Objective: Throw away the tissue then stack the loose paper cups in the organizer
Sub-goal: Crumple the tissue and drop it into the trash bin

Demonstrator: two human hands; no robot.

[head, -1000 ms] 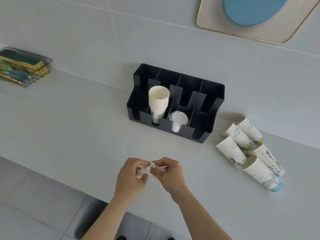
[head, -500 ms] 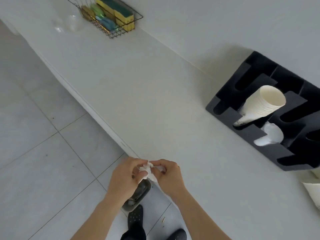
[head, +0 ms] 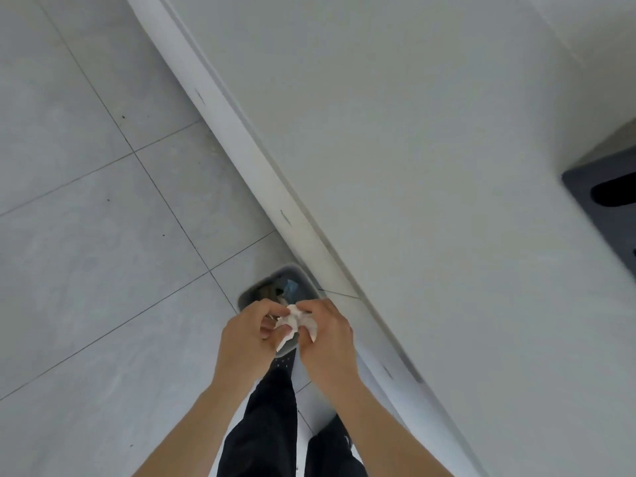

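A crumpled white tissue (head: pixel 292 322) is pinched between my left hand (head: pixel 246 333) and my right hand (head: pixel 327 333), both shut on it. The hands hover above a small grey waste bin (head: pixel 275 290) that stands on the floor under the counter edge; they hide the near part of the bin. Only a dark corner of the black organizer (head: pixel 600 191) shows at the right edge of the head view. The paper cups are out of sight.
The white countertop (head: pixel 413 149) runs diagonally from top left to bottom right, its front edge just right of the bin. Grey floor tiles (head: pixel 86 235) fill the left. My dark trouser legs (head: pixel 272 425) and a shoe are below the hands.
My view has swung down and left from the counter to the floor. The organizer slid almost out of frame, and the bin has come into view under my hands, which still hold the tissue.
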